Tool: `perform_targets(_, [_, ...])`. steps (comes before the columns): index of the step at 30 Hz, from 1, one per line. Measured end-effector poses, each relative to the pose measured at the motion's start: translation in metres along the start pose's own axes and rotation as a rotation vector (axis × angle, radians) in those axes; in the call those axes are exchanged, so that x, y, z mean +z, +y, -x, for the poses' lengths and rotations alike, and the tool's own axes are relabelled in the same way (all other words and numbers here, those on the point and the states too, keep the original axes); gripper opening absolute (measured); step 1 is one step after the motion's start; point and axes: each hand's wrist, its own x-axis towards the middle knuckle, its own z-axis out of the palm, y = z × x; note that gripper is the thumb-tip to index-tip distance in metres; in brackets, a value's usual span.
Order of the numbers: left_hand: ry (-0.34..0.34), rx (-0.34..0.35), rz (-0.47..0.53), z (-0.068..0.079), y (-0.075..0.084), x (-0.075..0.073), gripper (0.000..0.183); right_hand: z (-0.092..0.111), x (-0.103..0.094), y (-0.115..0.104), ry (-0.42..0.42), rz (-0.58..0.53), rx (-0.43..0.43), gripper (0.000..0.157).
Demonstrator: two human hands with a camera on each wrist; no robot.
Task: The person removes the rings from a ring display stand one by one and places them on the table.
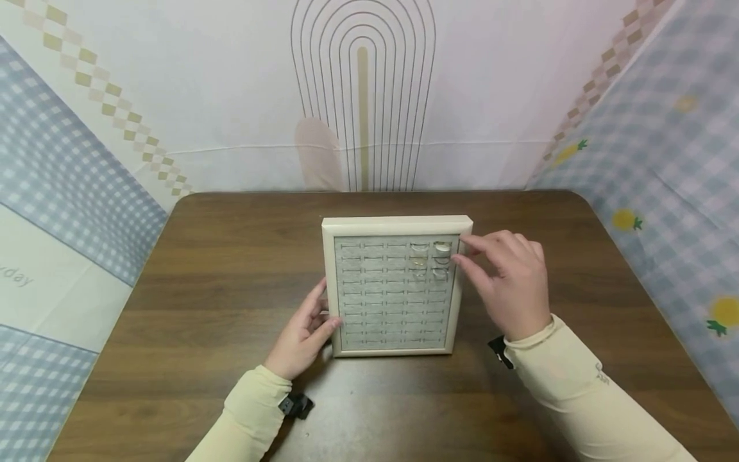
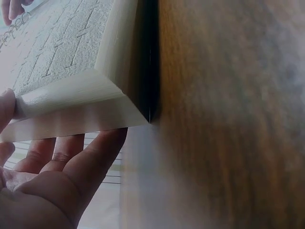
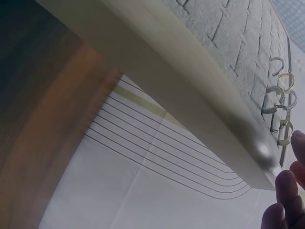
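Observation:
A ring display board with a cream frame stands upright on the table, its grey slotted face towards me. Several rings sit in the top slots of its two right-hand columns. My left hand grips the lower left side of the frame, thumb on the front. In the left wrist view, the fingers lie along the frame's side. By the upper right corner is my right hand, thumb and forefinger apart beside the rings. The right wrist view shows the fingertips near the ring closest to the corner.
A brown wooden table lies under the board. Behind it hangs a white cloth with an arch pattern. Blue checked cloths hang at the left and right. A black strap piece shows at the left wrist.

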Motion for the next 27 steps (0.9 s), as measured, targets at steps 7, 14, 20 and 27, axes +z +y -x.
perform_targets(7, [0.001,0.004,-0.003,0.0008,0.0004,0.0001,0.074,-0.0034,-0.0005,-0.0002,-0.036,0.012,-0.029,0.030])
perform_targets(14, [-0.006,-0.008,0.003,-0.0004,0.0020,0.0000,0.074,-0.0062,0.0023,-0.0035,-0.008,-0.003,-0.037,0.030])
perform_targets(20, [-0.003,-0.016,0.002,-0.0008,0.0026,-0.0001,0.074,-0.0068,0.0040,-0.0047,-0.025,0.009,-0.055,0.028])
perform_targets(27, [0.001,-0.025,0.002,-0.0001,0.0031,0.0006,0.074,-0.0076,0.0065,-0.0051,-0.031,0.014,-0.071,0.026])
